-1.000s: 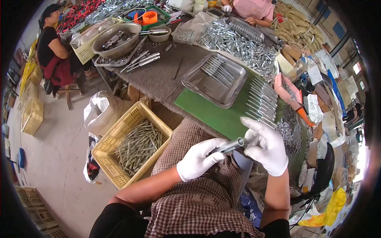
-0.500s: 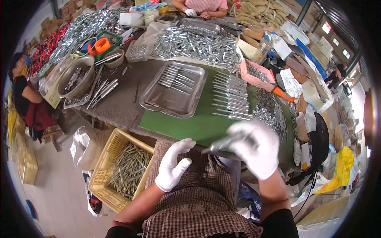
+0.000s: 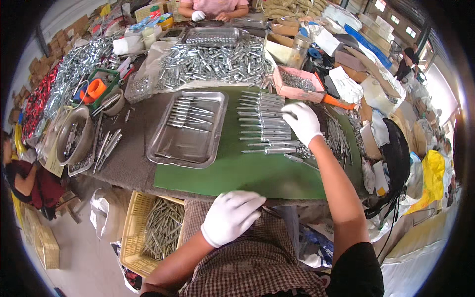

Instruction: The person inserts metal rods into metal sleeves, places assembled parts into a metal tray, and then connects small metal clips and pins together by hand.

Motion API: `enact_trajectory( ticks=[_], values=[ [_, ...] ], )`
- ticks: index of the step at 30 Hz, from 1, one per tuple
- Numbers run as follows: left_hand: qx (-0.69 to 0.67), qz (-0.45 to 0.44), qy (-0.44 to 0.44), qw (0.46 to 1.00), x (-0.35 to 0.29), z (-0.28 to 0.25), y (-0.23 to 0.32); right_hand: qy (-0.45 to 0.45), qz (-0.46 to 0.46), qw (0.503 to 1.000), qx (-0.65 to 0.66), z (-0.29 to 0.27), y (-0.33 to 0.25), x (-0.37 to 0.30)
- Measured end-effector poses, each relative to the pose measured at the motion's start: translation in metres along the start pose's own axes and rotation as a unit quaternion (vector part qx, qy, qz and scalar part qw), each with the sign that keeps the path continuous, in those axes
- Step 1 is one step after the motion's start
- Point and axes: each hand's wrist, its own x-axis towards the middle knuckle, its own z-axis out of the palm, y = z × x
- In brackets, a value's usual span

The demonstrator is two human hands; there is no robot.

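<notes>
On the green mat [image 3: 208, 180], a row of slim silver pointed metal tools [image 3: 264, 126] lies side by side. My right hand [image 3: 304, 123], in a white glove, hangs over the right-hand ends of the row, fingers bent and apart, with nothing visible in them. A single pointed tool [image 3: 302, 161] lies slanted below the row. Near the table's front edge my gloved left hand [image 3: 230, 218] hovers over my lap, fingers stretched out and holding nothing. Left of the row stands a metal tray [image 3: 183, 151] with several slim pointed tools [image 3: 190, 115] in it.
Thin metal rods [image 3: 339, 136] and small parts lie right of the row. Behind stand a pink box [image 3: 299, 94] and a heap of silver parts [image 3: 213, 64]. A yellow crate [image 3: 133, 235] holds rods below the table's left side. Another person [image 3: 215, 10] sits opposite.
My right hand has moved up from the front edge to the row; the metal tool it held is out of it. My left hand has turned palm down. The view has shifted.
</notes>
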Motion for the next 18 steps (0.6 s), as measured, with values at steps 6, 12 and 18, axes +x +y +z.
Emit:
enact_trajectory(
  ticks=[6, 12, 18],
  values=[
    [0.206, 0.049, 0.027, 0.977, 0.083, 0.04, -0.035, 0.009, 0.051, 0.999, -0.002, 0.005, 0.023, 0.019],
    [0.259, 0.012, -0.012, 0.966, 0.106, 0.054, -0.058, -0.037, 0.171, 0.944, 0.278, 0.007, 0.002, -0.022],
    [0.273, 0.008, -0.016, 0.962, 0.11, 0.056, -0.057, -0.03, 0.209, 0.885, 0.415, 0.022, -0.003, -0.034]
  ],
)
